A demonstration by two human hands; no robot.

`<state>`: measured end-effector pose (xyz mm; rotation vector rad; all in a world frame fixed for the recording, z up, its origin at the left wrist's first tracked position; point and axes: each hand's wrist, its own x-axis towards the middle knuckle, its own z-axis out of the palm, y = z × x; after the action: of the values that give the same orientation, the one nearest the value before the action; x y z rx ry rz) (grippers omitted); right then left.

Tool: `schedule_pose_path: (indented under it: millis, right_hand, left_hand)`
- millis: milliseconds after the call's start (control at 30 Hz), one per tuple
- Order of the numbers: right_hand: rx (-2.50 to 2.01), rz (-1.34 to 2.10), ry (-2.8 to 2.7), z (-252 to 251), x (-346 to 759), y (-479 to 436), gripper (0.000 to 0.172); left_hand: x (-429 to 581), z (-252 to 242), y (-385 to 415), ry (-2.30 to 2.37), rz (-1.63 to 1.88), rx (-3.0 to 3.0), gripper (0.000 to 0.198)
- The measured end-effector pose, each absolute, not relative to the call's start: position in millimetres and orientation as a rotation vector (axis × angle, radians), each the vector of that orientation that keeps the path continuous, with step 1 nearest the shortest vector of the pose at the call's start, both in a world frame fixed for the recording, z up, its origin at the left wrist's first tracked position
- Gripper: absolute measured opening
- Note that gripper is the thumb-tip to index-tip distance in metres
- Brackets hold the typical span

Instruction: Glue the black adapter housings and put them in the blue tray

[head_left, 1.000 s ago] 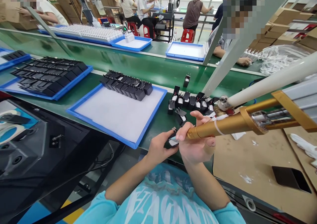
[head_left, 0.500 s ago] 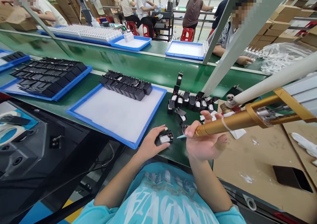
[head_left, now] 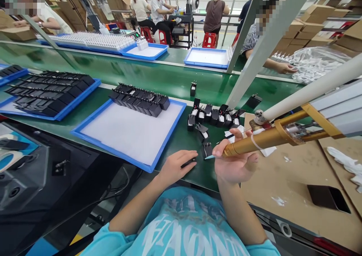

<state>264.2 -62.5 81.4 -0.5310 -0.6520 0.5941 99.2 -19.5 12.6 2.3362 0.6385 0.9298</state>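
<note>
My left hand point(head_left: 177, 166) lies over a small black charger part point(head_left: 190, 161) on the green bench, fingers curled on top of it. My right hand point(head_left: 234, 161) is wrapped round the barrel of a gold dispensing tool point(head_left: 256, 142) that hangs from a white arm point(head_left: 311, 91); its pale tip points left, close to the left hand. Just beyond the hands lies a loose black part point(head_left: 207, 149), and behind it a cluster of several black charger parts point(head_left: 215, 116).
A blue tray point(head_left: 93, 133) with a white bed holds a row of black parts point(head_left: 140, 99) at its far edge. More blue trays stand to the left and across the green belt point(head_left: 158, 78). Brown cardboard point(head_left: 296, 180) covers the bench at right. Other people work beyond.
My left hand drew apart from the tool tip, lowered the black part onto the bench and now covers it. The right hand with the gold tool drifted slightly right.
</note>
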Motion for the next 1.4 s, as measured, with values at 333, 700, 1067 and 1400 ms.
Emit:
schedule_pose_path:
  millis: [333,700,1067,1400]
  right_hand:
    - [-0.573,0.606,-0.617,84,267,-66,0.023]
    - [-0.591,0.616,-0.602,86,274,-69,0.025]
    - [-0.630,0.572,-0.591,77,282,-67,0.030]
    - [-0.615,0.572,-0.568,78,287,-70,0.034]
  left_hand:
    - [98,18,-8,0.614,0.677,2.178,0.015]
    - [94,11,-8,0.667,0.497,2.699,0.028]
    - [92,18,1,0.717,0.476,2.199,0.032]
    - [86,32,29,0.902,0.741,0.945,0.041]
